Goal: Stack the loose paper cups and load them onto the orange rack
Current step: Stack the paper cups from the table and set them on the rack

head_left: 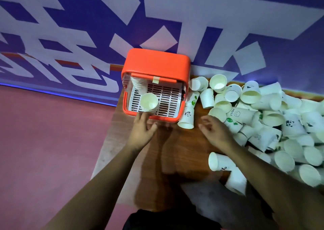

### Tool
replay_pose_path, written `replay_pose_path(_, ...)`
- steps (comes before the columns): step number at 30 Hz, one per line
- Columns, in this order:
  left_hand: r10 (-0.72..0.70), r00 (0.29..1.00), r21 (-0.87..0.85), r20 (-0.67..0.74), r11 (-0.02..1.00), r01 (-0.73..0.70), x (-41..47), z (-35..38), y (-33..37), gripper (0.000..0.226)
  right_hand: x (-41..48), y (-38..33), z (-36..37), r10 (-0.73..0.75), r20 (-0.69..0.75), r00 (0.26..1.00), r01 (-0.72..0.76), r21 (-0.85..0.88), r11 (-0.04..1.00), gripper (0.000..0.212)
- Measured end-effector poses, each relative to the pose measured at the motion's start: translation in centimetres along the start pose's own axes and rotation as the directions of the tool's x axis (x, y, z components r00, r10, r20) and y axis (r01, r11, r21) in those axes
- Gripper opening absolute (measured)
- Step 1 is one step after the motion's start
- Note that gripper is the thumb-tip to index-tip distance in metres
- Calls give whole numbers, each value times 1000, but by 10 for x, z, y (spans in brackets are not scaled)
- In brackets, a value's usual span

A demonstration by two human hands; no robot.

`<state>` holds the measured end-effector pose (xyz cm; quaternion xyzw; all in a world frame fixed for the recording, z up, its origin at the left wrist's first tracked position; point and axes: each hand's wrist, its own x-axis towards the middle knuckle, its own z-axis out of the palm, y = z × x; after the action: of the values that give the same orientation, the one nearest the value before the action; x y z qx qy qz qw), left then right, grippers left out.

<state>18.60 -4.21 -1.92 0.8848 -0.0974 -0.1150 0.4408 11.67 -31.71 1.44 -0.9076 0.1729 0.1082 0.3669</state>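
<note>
The orange rack (156,63) stands at the far left end of the wooden table, its white slotted tray (166,98) facing me. Two stacks of white paper cups stand in it: one stack (149,102) at the front left, another stack (138,84) behind it in the back left corner. My left hand (142,130) rests just below the front stack, fingers spread, holding nothing. My right hand (214,131) hovers open over the table beside the pile of loose paper cups (263,117), touching none that I can see.
The wooden table (175,145) has its left edge close to the rack, with pink floor beyond. A purple and white patterned wall rises behind. Two loose cups (220,161) lie under my right forearm near the front. Several cups (188,115) lean against the rack's right side.
</note>
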Motion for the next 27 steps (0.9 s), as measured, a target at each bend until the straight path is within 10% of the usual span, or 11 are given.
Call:
replay_pose_path(11,45,849,104,526,988,-116,-44,149,65,52,-135,122,-14,175,-121,977,-198,-210,958,46)
replay_pose_path(18,-40,755,210,654,969,-131,-64,213,83,86,-163,139,9,351,-190,917,-384,-186,904,48)
replay_pose_path(27,49,836,215,547,957,-197,-86,225,70,73,-169,156,29,497,-112,860,-509,-155,847,71)
